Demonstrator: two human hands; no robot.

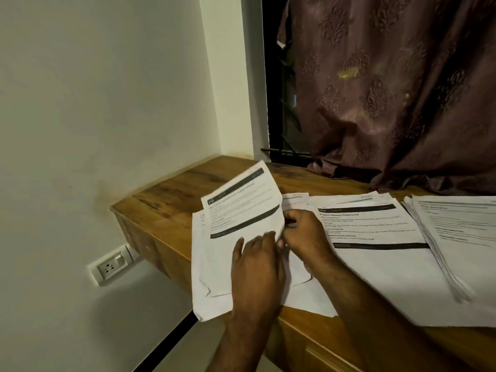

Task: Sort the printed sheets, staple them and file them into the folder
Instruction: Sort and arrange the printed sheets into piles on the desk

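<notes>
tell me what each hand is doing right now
Left hand: open, fingers flat on the lifted sheet.
Right hand: grip pinches that sheet's edge.

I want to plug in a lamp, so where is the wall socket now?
In the head view the wall socket sits low on the left wall, just below the left end of the wooden desk.

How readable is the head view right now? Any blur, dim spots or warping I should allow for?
Head view: dim, warm indoor light; the window gap is black. The lifted sheet is motion-blurred, with only its dark bands clear. The thick stack at right smears toward the frame edge. Wide-angle warping tilts the wall corner and desk edge. Both hands, left hand and right hand, look fairly sharp.
</notes>
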